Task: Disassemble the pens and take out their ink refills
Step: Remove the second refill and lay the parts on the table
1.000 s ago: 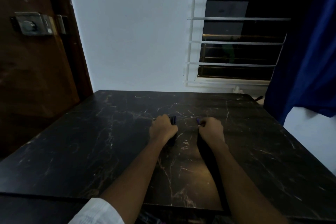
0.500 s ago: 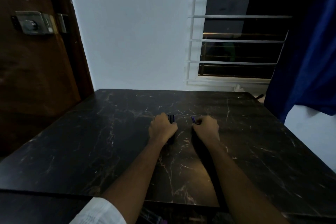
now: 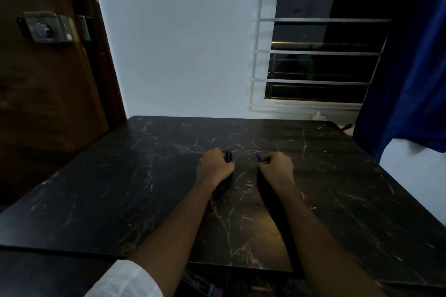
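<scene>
On the dark marble table (image 3: 120, 188) my left hand (image 3: 214, 166) grips a bundle of dark blue pens (image 3: 227, 156), whose ends stick out past my fingers toward the far side. A short way to its right, my right hand (image 3: 277, 167) is curled round a single purple-blue pen (image 3: 258, 157); only its tip shows beyond my fingers. The two hands are apart, both low on the tabletop near its middle. The rest of each pen is hidden inside the fists, and the dim light hides finer detail.
A brown wooden door (image 3: 36, 79) with a metal lock (image 3: 48, 28) stands at the left. A barred window (image 3: 321, 55) and a blue curtain (image 3: 410, 67) are at the back right. A white wall backs the table.
My right hand has shifted slightly left, and its pen tip now points more to the far left. My left hand keeps its hold almost unmoved.
</scene>
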